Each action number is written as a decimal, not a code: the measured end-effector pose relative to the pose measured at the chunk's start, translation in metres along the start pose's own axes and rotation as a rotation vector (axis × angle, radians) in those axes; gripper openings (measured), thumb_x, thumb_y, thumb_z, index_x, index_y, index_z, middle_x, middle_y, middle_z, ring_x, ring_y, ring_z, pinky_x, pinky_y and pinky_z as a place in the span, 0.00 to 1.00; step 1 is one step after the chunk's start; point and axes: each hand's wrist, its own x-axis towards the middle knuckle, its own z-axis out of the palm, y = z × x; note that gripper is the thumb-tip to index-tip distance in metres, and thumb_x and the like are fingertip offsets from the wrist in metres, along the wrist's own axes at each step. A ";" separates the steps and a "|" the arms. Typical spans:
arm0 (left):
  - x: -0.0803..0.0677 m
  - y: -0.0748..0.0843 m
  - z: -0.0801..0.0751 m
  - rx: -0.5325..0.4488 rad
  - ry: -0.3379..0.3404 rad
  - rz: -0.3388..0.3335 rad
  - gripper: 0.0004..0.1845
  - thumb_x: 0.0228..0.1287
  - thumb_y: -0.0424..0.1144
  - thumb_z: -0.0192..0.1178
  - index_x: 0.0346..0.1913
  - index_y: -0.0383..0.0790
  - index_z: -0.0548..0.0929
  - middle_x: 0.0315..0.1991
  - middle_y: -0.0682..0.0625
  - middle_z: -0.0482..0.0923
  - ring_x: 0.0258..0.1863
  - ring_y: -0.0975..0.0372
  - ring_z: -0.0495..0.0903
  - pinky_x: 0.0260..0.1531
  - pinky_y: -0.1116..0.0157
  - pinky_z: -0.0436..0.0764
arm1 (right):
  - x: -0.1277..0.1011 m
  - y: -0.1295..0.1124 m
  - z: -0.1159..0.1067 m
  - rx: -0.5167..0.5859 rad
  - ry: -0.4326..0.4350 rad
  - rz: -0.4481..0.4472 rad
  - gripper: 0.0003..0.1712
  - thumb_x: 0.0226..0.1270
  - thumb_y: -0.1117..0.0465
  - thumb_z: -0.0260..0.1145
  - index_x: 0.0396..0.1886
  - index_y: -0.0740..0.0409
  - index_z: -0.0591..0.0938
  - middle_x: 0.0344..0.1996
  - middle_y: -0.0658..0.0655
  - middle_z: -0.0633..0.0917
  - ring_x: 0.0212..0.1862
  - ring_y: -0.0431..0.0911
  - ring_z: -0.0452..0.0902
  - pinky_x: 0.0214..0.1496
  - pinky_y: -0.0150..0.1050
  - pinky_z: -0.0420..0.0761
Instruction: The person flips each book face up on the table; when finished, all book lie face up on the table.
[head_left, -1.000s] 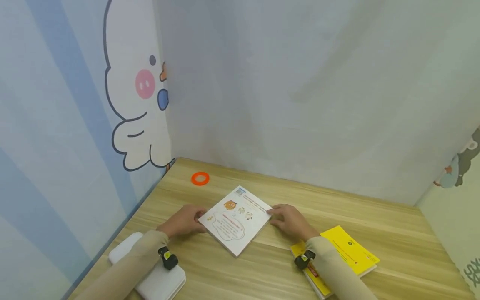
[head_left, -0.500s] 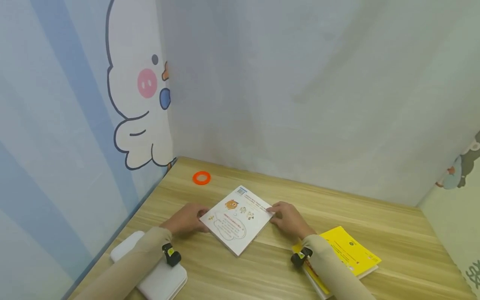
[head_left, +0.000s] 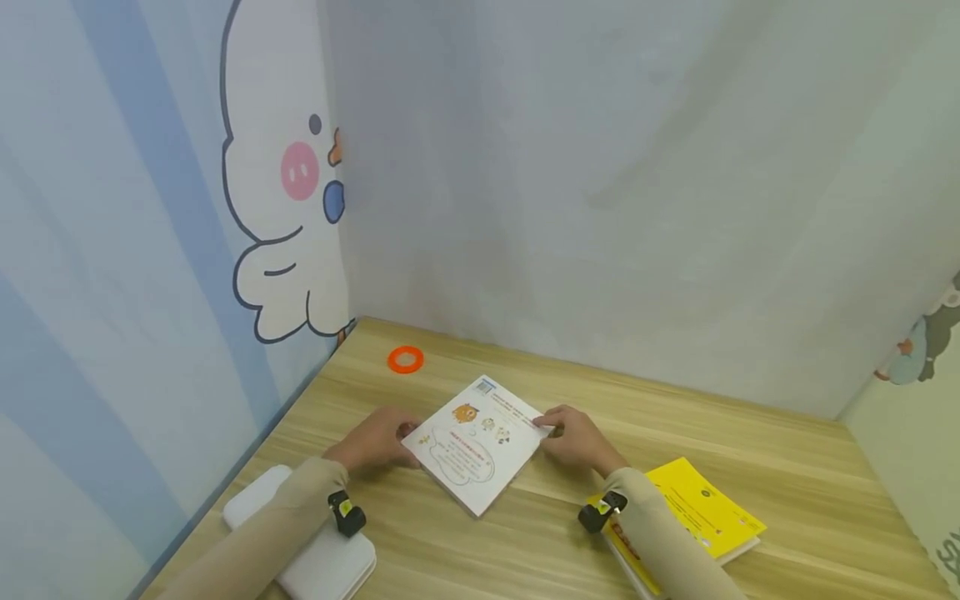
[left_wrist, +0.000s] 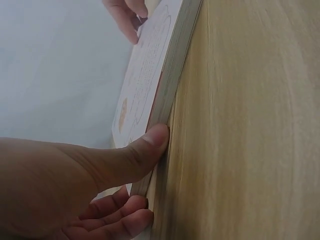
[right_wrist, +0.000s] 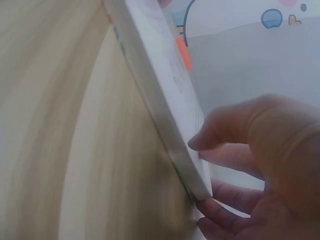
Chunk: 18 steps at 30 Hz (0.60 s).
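Observation:
A white book (head_left: 480,450) with small cartoon animals and print on its cover lies turned diagonally on the table, between both hands. My left hand (head_left: 378,439) grips its left corner. In the left wrist view the thumb presses the page edge, and the fingers curl by the corner of the book (left_wrist: 150,75). At the opposite corner is my right hand (head_left: 577,439). The right wrist view has its thumb on the cover's edge and other fingers around the corner, partly below the book (right_wrist: 165,110).
Partly under the right forearm lie yellow books (head_left: 701,504). A white rounded case (head_left: 330,562) sits beneath the left forearm. The orange ring (head_left: 405,360) lies near the table's back left corner. Curtains stand behind the wooden table (head_left: 810,500) and along its sides.
The head view has shifted very slightly. Both hands keep hold of the white book, which stays in about the same place on the table.

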 end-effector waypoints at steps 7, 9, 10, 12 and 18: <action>-0.001 0.003 0.001 0.052 -0.003 -0.018 0.31 0.43 0.36 0.82 0.55 0.38 0.87 0.44 0.49 0.86 0.44 0.60 0.80 0.52 0.54 0.82 | 0.004 -0.004 0.001 0.016 -0.009 0.065 0.18 0.66 0.58 0.71 0.55 0.55 0.89 0.53 0.57 0.87 0.50 0.47 0.79 0.55 0.45 0.80; -0.001 0.004 0.001 0.057 0.001 -0.011 0.30 0.44 0.36 0.82 0.54 0.37 0.87 0.41 0.50 0.84 0.41 0.60 0.78 0.48 0.57 0.81 | 0.004 -0.004 0.001 0.000 -0.001 0.054 0.18 0.65 0.59 0.73 0.54 0.56 0.89 0.51 0.57 0.87 0.49 0.46 0.79 0.55 0.45 0.80; -0.001 0.004 0.001 0.054 0.002 -0.011 0.29 0.44 0.37 0.82 0.54 0.37 0.87 0.39 0.50 0.83 0.39 0.61 0.77 0.46 0.58 0.80 | 0.005 -0.004 0.001 -0.006 0.002 0.040 0.18 0.64 0.59 0.74 0.54 0.56 0.89 0.51 0.57 0.87 0.49 0.47 0.80 0.55 0.45 0.81; -0.001 0.004 0.002 0.047 0.012 -0.010 0.28 0.44 0.37 0.82 0.52 0.37 0.87 0.36 0.52 0.81 0.37 0.61 0.74 0.41 0.62 0.77 | 0.004 -0.005 0.001 -0.020 0.012 0.017 0.19 0.63 0.60 0.75 0.53 0.57 0.89 0.50 0.59 0.86 0.50 0.49 0.80 0.56 0.48 0.81; -0.005 0.006 0.002 0.047 0.013 -0.014 0.17 0.50 0.37 0.80 0.42 0.39 0.86 0.32 0.53 0.78 0.33 0.61 0.72 0.37 0.64 0.72 | 0.003 -0.007 0.002 -0.027 0.020 0.019 0.20 0.63 0.63 0.75 0.55 0.58 0.88 0.55 0.63 0.83 0.57 0.57 0.79 0.64 0.55 0.78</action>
